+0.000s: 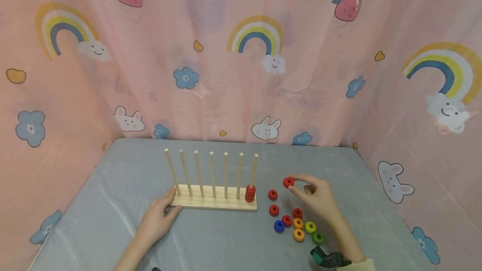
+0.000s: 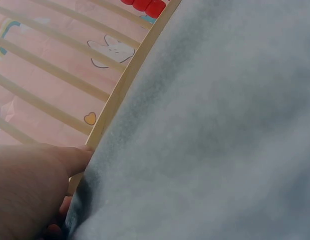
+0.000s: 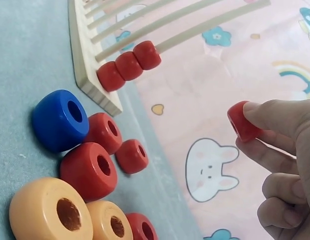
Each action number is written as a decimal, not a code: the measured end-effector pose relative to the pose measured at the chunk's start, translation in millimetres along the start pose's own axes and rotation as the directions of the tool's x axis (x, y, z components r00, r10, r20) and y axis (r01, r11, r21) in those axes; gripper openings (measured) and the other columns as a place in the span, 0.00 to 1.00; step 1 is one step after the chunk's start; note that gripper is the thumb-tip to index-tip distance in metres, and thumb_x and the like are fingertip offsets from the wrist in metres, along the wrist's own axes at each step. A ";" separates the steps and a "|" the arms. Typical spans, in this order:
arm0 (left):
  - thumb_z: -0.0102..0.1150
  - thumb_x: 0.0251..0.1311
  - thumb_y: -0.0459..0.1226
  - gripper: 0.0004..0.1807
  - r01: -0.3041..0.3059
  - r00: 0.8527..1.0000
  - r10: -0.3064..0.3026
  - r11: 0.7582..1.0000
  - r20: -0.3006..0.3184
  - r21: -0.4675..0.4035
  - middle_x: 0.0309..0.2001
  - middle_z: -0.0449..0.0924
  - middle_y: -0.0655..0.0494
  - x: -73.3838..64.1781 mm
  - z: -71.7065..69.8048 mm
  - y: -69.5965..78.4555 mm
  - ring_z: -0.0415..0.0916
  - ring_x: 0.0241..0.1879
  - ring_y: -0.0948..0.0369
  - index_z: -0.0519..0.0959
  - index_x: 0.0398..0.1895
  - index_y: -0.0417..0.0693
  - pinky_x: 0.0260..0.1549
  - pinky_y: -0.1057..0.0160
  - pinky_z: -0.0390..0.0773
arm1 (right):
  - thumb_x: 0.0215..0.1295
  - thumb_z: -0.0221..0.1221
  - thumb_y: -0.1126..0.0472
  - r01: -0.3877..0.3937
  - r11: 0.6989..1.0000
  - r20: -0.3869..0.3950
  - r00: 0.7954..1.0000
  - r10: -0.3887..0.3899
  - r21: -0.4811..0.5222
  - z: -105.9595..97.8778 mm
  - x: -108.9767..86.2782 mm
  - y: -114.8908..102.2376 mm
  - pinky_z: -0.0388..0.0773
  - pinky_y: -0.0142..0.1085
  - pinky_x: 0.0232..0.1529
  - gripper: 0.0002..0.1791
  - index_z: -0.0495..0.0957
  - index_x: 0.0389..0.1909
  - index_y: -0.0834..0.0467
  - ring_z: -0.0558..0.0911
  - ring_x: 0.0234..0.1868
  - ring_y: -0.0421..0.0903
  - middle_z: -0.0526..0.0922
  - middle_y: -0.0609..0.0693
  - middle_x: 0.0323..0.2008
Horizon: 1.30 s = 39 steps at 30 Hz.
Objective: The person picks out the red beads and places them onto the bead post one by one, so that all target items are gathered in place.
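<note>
A wooden peg rack [image 1: 214, 203] with a row of upright pegs stands on the table, three red beads [image 3: 128, 66] stacked on its rightmost peg. My left hand [image 1: 156, 216] grips the left end of its base, the thumb along the front edge and the fingers at the end. To the right of the rack, my right hand [image 1: 318, 198] pinches a red bead [image 3: 243, 121] between thumb and fingertips, raised above the loose beads. The other fingers of that hand are curled in. Nearest below it lies a loose red bead [image 1: 273, 195].
Several more beads lie right of the rack: red, a blue bead [image 1: 279, 226], an orange bead [image 1: 298, 235], a yellow bead [image 1: 310, 227] and a green bead [image 1: 317, 238]. A patterned pink curtain [image 1: 211, 108] hangs behind the grey table [image 1: 218, 241].
</note>
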State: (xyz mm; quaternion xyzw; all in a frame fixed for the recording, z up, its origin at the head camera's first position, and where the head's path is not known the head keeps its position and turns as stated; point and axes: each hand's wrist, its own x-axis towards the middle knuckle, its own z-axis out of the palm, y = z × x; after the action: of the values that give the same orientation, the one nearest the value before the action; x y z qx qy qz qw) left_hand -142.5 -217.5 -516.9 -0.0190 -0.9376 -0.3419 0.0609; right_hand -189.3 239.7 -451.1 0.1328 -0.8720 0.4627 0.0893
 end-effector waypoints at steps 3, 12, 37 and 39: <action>0.69 0.71 0.40 0.36 0.001 1.000 -0.001 1.000 0.000 -0.003 0.73 0.71 0.36 -0.1 -0.2 0.5 0.62 0.31 0.59 0.68 0.77 0.35 0.32 0.61 0.66 | 0.68 0.73 0.56 -0.012 1.000 0.003 1.000 0.012 -0.013 1.8 -0.2 0.9 0.58 0.32 0.14 0.14 0.89 0.52 0.52 0.57 0.12 0.36 0.70 0.47 0.19; 0.69 0.70 0.39 0.36 -0.015 1.000 0.015 1.000 -0.004 -0.005 0.72 0.74 0.35 -2.4 0.0 -1.0 0.60 0.29 0.60 0.68 0.76 0.34 0.31 0.62 0.64 | 0.68 0.73 0.55 -0.052 0.999 0.026 0.998 0.051 0.007 5.8 -0.5 0.2 0.58 0.32 0.15 0.15 0.89 0.53 0.53 0.57 0.12 0.37 0.66 0.47 0.17; 0.68 0.71 0.39 0.37 0.013 1.000 -0.013 1.000 0.009 -0.013 0.26 0.65 0.58 0.4 0.1 1.3 0.59 0.29 0.59 0.67 0.77 0.35 0.30 0.63 0.62 | 0.68 0.72 0.57 0.006 0.999 0.028 1.000 -0.005 -0.043 11.0 14.4 -12.7 0.57 0.32 0.16 0.15 0.88 0.54 0.55 0.57 0.14 0.37 0.60 0.43 0.14; 0.68 0.71 0.39 0.37 0.014 1.000 -0.014 1.000 0.008 -0.014 0.26 0.65 0.58 0.4 0.2 1.1 0.59 0.30 0.59 0.67 0.77 0.35 0.30 0.63 0.62 | 0.69 0.72 0.57 0.011 0.999 0.028 1.000 -0.010 -0.048 11.5 15.1 -12.7 0.57 0.32 0.16 0.15 0.88 0.54 0.54 0.57 0.14 0.37 0.60 0.43 0.14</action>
State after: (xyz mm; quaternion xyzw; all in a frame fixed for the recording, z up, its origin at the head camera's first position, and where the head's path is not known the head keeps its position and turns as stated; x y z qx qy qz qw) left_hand -142.9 -216.5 -516.4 -0.0144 -0.9355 -0.3487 0.0549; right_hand -200.0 221.1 -443.3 0.1414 -0.8833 0.4392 0.0828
